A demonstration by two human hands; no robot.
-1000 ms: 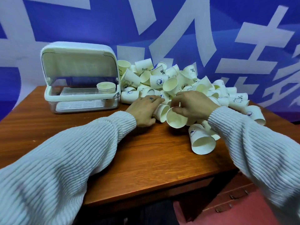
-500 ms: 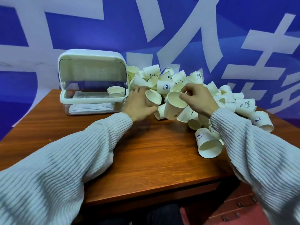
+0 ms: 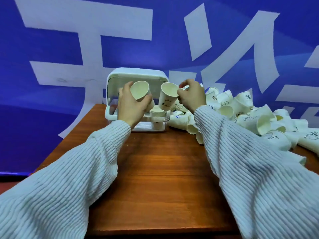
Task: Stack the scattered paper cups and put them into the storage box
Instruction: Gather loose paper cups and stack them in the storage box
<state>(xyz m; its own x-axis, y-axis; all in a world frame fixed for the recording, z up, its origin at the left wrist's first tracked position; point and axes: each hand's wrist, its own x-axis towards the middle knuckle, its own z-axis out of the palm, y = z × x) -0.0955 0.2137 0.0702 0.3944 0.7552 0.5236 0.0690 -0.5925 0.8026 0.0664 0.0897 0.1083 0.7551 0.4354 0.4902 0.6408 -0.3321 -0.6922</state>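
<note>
My left hand (image 3: 132, 104) grips a white paper cup (image 3: 140, 90) with its mouth turned toward me. A second paper cup (image 3: 167, 97) with a small drawing on its side is pinched at the rim by my right hand (image 3: 191, 97). Both cups are raised in front of the white storage box (image 3: 138, 75), whose lid stands open. Inside the box stands a short stack of cups (image 3: 157, 112). A heap of loose paper cups (image 3: 245, 114) lies on the table to the right of the box.
The wooden table (image 3: 164, 169) runs toward me between my two sleeves. Its left edge falls away beside the box. A blue banner with large white characters (image 3: 86, 31) stands right behind the table.
Both hands have lifted one cup each off the heap and carried them up and left, in front of the box. The camera has turned left, so the box now sits centre.
</note>
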